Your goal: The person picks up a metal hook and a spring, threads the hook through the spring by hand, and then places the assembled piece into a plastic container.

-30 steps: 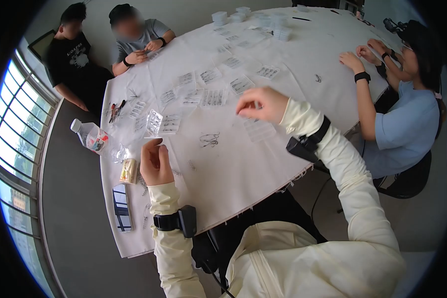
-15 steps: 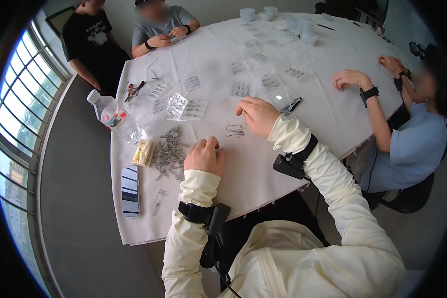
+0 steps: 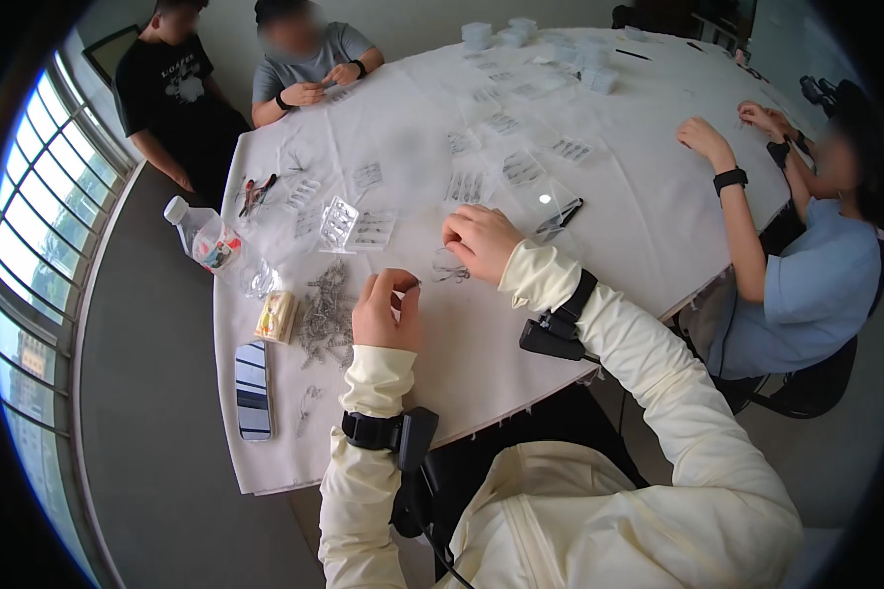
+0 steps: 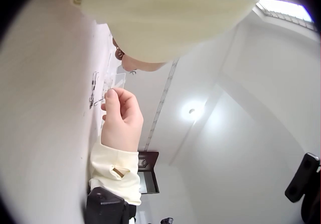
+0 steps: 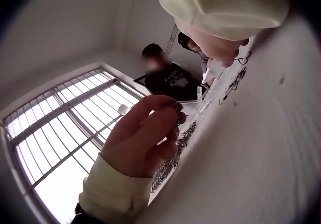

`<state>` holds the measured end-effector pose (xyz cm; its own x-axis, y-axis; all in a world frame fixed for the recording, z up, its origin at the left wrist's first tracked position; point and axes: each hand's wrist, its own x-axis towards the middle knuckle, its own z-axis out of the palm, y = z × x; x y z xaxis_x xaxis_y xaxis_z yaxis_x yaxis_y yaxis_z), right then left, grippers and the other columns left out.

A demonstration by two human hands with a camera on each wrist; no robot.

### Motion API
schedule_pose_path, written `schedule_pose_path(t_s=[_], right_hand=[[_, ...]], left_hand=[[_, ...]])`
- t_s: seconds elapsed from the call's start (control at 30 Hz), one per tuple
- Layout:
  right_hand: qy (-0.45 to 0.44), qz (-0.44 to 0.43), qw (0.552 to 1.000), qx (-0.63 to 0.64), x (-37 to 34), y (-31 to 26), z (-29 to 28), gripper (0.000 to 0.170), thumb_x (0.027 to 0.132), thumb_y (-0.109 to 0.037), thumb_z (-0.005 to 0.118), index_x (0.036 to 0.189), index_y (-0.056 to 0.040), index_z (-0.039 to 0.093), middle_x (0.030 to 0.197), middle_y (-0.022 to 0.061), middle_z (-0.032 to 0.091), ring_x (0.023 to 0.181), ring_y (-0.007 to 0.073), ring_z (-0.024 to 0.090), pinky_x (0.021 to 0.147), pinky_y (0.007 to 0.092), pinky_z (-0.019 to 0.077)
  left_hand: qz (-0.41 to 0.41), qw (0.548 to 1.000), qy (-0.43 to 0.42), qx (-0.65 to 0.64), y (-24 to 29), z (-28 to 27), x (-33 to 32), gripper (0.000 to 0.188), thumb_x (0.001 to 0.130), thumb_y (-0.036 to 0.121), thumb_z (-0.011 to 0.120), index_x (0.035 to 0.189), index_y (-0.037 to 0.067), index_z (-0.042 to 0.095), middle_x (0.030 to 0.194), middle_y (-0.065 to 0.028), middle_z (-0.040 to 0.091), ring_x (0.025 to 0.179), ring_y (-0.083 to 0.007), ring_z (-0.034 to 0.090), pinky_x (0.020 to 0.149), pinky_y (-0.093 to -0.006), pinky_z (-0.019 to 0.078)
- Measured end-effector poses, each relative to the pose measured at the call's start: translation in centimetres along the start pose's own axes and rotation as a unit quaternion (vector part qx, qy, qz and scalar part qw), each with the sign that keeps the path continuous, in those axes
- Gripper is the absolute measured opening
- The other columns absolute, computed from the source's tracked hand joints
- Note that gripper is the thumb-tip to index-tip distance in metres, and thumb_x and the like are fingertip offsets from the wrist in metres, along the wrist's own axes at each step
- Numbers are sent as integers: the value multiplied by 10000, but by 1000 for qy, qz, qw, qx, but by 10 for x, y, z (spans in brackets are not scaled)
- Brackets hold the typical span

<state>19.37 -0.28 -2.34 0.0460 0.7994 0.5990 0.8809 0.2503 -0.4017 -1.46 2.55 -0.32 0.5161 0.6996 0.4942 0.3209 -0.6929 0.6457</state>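
My left hand [image 3: 388,312] has thumb and index finger bent together around a small dark metal piece [image 3: 418,284], to the right of a heap of small metal parts [image 3: 326,312]. In the right wrist view, dark bits show at the left hand's [image 5: 143,136] fingertips. Over a loose group of wire hooks [image 3: 449,267], my right hand [image 3: 481,240] reaches down with curled fingers. From the left wrist view, the right hand's [image 4: 122,116] thumb and index finger meet at a thin hook [image 4: 100,102] by the tabletop; its hold is partly hidden.
Clear cases with hooks [image 3: 372,229] lie beyond my hands. At left are a plastic bottle [image 3: 214,245], a small yellowish pack [image 3: 276,316], a phone [image 3: 253,391] and red-handled pliers [image 3: 256,195]. Stacked boxes [image 3: 597,79] stand far back. Other people sit or stand around the table [image 3: 638,167].
My left hand has moved right, off the metal heap, which now shows. My right hand has shifted left from the clear tray to the wire hooks. The head view has shifted too.
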Motion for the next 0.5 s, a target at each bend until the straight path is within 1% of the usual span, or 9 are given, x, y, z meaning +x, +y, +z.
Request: schedule_pose_path(t_s=[0.03, 0.07, 0.1, 0.13, 0.17, 0.23, 0.3, 0.43, 0.5], right_hand=[[2, -1, 1000, -1, 1, -4, -6, 91, 814, -110, 649, 821, -48, 583, 807, 72, 595, 839, 266, 581, 766, 381, 467], [-14, 38, 996, 84, 0, -7, -12, 96, 801, -88, 656, 815, -49, 568, 807, 66, 601, 842, 251, 578, 776, 367, 464], [-30, 77, 982, 169, 0, -13, -20, 111, 787, -65, 662, 809, -51, 554, 807, 61, 608, 844, 236, 575, 787, 354, 461], [-31, 76, 982, 171, -2, -17, -25, 111, 787, -65, 662, 809, -51, 554, 807, 61, 608, 844, 236, 575, 787, 354, 461], [-12, 61, 984, 169, -6, -20, -29, 113, 772, -73, 668, 811, -59, 563, 798, 49, 624, 853, 239, 575, 793, 357, 458], [10, 43, 985, 168, -9, -22, -31, 117, 757, -80, 673, 813, -68, 572, 790, 37, 640, 862, 242, 575, 800, 360, 455], [-3, 41, 975, 218, -12, -25, -33, 149, 752, -99, 690, 838, -75, 571, 809, 15, 645, 863, 211, 582, 809, 347, 446], [-20, 73, 962, 264, -14, -39, -40, 152, 765, -108, 687, 868, -83, 579, 827, -10, 652, 870, 177, 595, 805, 333, 437], [-30, 80, 955, 284, -13, -41, -41, 172, 780, -121, 679, 932, -94, 603, 843, -25, 657, 873, 144, 601, 803, 321, 428]], left_hand=[[2, 1000, 1, 0, -2, 0, 1, 100, 853, 38, 642, 949, 25, 617, 814, -57, 620, 616, -142, 571, 571, -258, 459], [-92, 981, -24, -170, -6, 1, 1, 107, 887, 50, 618, 987, 15, 603, 843, -56, 626, 631, -124, 567, 576, -244, 456], [-183, 924, -49, -333, -10, 1, 1, 119, 921, 62, 595, 1025, 4, 589, 872, -56, 632, 646, -106, 563, 581, -231, 454], [-206, 863, -84, -453, -14, 1, 2, 151, 964, 82, 554, 1081, -12, 559, 948, -73, 631, 711, -101, 568, 626, -223, 468], [-207, 864, -82, -451, -16, 2, -1, 151, 964, 82, 554, 1081, -12, 559, 948, -73, 631, 711, -101, 568, 626, -223, 468], [-237, 780, -114, -568, -10, 5, 0, 143, 971, 72, 538, 1084, -12, 564, 997, -82, 627, 772, -103, 571, 682, -228, 480], [-221, 775, -139, -575, -12, 7, 0, 148, 970, 64, 541, 1101, -2, 564, 1019, -77, 624, 822, -113, 578, 720, -245, 488], [-242, 776, -107, -572, -5, 10, -1, 144, 963, 64, 552, 1099, 19, 563, 982, -64, 620, 847, -134, 596, 762, -270, 513], [-245, 781, -91, -568, -8, 9, 0, 140, 961, 64, 556, 1094, 24, 563, 967, -59, 618, 853, -141, 603, 770, -274, 521]])
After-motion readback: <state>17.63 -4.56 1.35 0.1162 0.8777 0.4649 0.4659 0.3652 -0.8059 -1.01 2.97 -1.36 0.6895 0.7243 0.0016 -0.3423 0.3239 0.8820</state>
